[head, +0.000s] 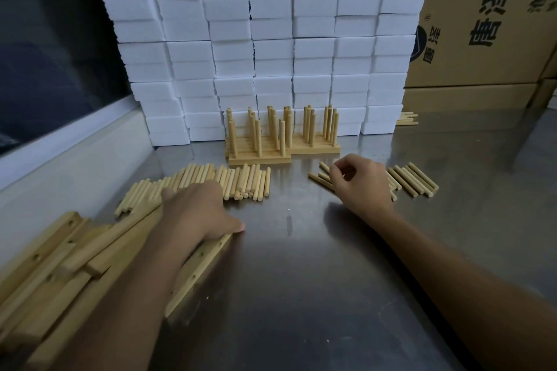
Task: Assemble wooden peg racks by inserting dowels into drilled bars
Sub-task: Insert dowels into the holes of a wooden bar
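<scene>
On the steel tabletop (301, 280), the left hand (196, 211) is gripping a drilled bar (199, 268) at its near-centre end, fingers curled round it. The right hand (358, 187) is reaching into loose dowels (413, 179), fingers bent, pinching at them. Finished racks (271, 144) are standing behind.

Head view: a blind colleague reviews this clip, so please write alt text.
The left hand grips a drilled wooden bar on a steel table while the right hand picks at loose dowels. Finished peg racks stand before stacked white boxes.
</scene>
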The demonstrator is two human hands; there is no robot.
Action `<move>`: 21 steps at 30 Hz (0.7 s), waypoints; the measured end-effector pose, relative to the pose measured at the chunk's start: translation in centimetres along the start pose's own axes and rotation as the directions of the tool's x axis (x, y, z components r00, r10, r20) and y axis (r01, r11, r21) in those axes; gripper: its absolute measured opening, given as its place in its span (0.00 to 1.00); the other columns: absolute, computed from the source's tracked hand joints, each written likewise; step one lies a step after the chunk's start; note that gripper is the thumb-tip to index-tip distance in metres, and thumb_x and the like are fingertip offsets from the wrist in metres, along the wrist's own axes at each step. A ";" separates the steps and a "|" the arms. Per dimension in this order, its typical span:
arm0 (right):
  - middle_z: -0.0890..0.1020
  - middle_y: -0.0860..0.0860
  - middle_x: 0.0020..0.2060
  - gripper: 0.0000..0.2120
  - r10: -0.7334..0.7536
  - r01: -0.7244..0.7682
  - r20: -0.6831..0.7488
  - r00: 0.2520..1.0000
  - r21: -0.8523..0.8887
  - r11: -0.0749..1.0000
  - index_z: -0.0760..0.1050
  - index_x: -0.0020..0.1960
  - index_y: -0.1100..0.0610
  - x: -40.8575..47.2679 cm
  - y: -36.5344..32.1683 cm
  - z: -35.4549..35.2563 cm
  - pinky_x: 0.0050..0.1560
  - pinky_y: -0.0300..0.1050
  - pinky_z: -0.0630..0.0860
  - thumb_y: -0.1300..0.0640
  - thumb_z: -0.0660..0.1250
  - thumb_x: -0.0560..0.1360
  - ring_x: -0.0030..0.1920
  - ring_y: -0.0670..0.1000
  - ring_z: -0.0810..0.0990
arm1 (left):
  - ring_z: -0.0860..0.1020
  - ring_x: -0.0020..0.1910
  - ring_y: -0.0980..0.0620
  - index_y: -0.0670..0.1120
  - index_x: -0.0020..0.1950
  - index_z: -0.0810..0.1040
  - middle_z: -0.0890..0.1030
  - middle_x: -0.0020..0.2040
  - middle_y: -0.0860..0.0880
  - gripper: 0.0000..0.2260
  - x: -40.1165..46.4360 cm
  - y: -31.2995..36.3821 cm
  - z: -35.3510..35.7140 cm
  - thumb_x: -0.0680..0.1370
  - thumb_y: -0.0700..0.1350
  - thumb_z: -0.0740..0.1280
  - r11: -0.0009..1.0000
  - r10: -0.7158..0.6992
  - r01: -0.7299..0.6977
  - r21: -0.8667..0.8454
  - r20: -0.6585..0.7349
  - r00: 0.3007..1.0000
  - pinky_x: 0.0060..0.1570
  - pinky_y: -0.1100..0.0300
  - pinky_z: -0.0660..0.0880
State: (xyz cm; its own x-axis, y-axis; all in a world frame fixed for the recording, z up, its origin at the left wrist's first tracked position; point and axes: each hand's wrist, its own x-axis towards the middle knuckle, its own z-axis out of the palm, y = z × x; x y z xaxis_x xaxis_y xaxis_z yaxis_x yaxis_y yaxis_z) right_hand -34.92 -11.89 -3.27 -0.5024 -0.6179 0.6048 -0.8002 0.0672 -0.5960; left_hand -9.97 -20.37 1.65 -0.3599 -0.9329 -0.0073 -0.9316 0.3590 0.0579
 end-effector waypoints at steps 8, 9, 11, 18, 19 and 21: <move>0.81 0.46 0.38 0.05 0.012 -0.011 -0.008 1.000 0.008 1.000 0.82 0.48 0.56 0.1 0.1 0.0 0.46 0.45 0.81 0.55 0.69 0.77 0.40 0.46 0.80 | 0.78 0.37 0.49 0.46 0.39 0.80 0.78 0.34 0.49 0.15 -0.9 1.6 2.1 0.70 0.57 0.75 0.937 0.048 -0.074 -0.341 -0.084 0.995 0.39 0.55 0.74; 0.81 0.46 0.38 0.06 0.015 -0.015 -0.014 1.000 0.008 1.000 0.82 0.48 0.56 0.2 0.1 -0.1 0.46 0.46 0.81 0.55 0.69 0.76 0.40 0.46 0.81 | 0.80 0.40 0.48 0.45 0.42 0.82 0.79 0.37 0.48 0.15 -0.7 1.4 1.7 0.69 0.56 0.75 0.933 0.042 -0.045 -0.357 -0.016 0.999 0.40 0.54 0.74; 0.82 0.47 0.38 0.06 0.027 -0.026 -0.014 1.000 0.013 1.000 0.83 0.48 0.57 0.2 0.2 -0.1 0.47 0.47 0.81 0.55 0.69 0.76 0.41 0.47 0.81 | 0.80 0.45 0.49 0.45 0.45 0.83 0.79 0.42 0.50 0.14 -0.5 0.5 0.4 0.67 0.52 0.76 0.925 0.048 0.016 -0.381 0.158 0.986 0.40 0.56 0.72; 0.81 0.46 0.38 0.05 0.024 -0.024 -0.007 1.000 0.016 1.000 0.82 0.49 0.56 0.1 0.0 -0.1 0.47 0.45 0.81 0.55 0.69 0.77 0.41 0.46 0.80 | 0.76 0.38 0.52 0.44 0.46 0.82 0.79 0.42 0.49 0.09 -0.4 -0.4 0.3 0.76 0.49 0.69 0.919 0.110 -0.042 -0.392 0.152 0.982 0.36 0.58 0.70; 0.82 0.46 0.39 0.05 0.028 -0.028 -0.008 1.000 0.019 0.999 0.82 0.48 0.56 0.1 0.0 -0.1 0.47 0.45 0.81 0.55 0.69 0.77 0.41 0.46 0.80 | 0.78 0.37 0.52 0.44 0.46 0.80 0.80 0.40 0.50 0.08 -0.3 -0.3 0.5 0.77 0.49 0.68 0.888 0.120 -0.063 -0.456 0.097 0.988 0.36 0.58 0.71; 0.81 0.46 0.38 0.05 0.037 -0.037 -0.010 0.999 0.025 0.999 0.82 0.48 0.56 0.1 0.1 -0.1 0.47 0.45 0.81 0.55 0.69 0.77 0.41 0.45 0.80 | 0.82 0.34 0.51 0.46 0.50 0.76 0.84 0.37 0.50 0.07 -0.2 0.2 1.2 0.79 0.49 0.67 0.715 0.132 -0.059 -0.697 0.052 0.990 0.32 0.58 0.75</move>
State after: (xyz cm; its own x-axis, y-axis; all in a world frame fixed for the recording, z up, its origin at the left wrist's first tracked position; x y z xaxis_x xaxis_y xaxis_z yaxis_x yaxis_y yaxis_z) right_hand -35.08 -11.88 -3.18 -0.5349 -0.6071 0.5876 -0.7727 0.0703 -0.6308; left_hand -10.12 -20.08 0.46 -0.4822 -0.8746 -0.0516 -0.6087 0.2921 0.7376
